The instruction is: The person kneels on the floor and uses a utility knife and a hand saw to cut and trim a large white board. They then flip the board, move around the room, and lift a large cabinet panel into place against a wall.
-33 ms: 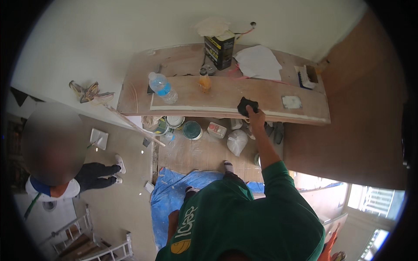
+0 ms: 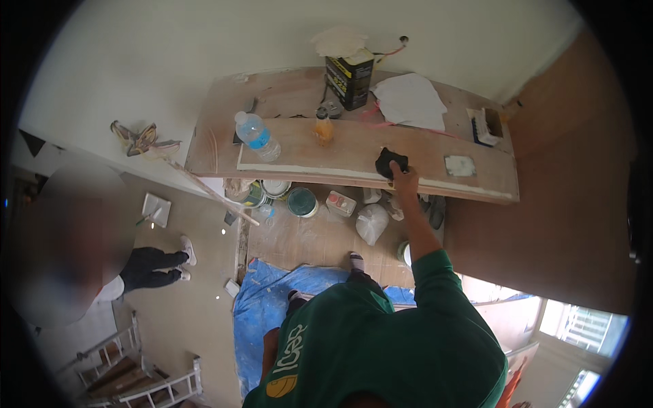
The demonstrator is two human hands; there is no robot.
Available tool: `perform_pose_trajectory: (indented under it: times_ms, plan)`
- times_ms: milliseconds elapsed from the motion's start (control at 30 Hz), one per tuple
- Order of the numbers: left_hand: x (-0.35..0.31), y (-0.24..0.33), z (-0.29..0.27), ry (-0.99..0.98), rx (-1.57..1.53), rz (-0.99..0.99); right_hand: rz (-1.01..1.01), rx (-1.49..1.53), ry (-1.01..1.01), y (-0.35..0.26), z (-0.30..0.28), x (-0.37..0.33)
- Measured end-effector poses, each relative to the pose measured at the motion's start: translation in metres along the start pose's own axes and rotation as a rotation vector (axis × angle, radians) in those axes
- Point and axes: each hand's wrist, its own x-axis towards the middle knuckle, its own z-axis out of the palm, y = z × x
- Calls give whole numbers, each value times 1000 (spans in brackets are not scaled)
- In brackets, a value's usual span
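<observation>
My right hand (image 2: 403, 178) reaches to the front edge of a wooden shelf (image 2: 326, 158) and is closed on a crumpled black sheet (image 2: 390, 162), which rests on the wood. Whether the sheet is cloth or sandpaper I cannot make out. To its right a pale filler patch (image 2: 460, 166) marks the shelf top. A clear water bottle (image 2: 258, 136) and a small bottle of orange liquid (image 2: 324, 128) stand left of the hand. Only a bit of my left arm (image 2: 270, 350) shows beside my green shirt; the left hand is hidden.
Behind stand a black tin (image 2: 350, 80), a white sheet (image 2: 411, 102) and a small open box (image 2: 486, 127). Paint buckets (image 2: 301, 202) and a plastic bag (image 2: 372, 224) sit beneath. A wooden pole (image 2: 218, 197) leans at left, near another person (image 2: 153, 266). Blue tarp (image 2: 262, 299) lies underfoot.
My right hand and the black sheet have shifted slightly along the shelf's front edge. The person at left has moved further left. The view has tilted a little.
</observation>
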Motion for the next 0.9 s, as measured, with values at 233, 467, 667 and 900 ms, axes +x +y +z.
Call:
perform_pose_trajectory:
  times_ms: [233,467,667,900]
  plan:
    - [-72,41,38,31,-144,-303,-541,-514,209,-18,-2,4]
    - [-85,131,12,136,-540,-502,-467,-797,-819,145,-22,-127]
    - [-141,154,-3,74,-377,-373,-184,-1089,-1461,142,-43,-228]
    - [-195,94,-7,110,-550,-210,-614,-1029,-1518,95,-16,-282]
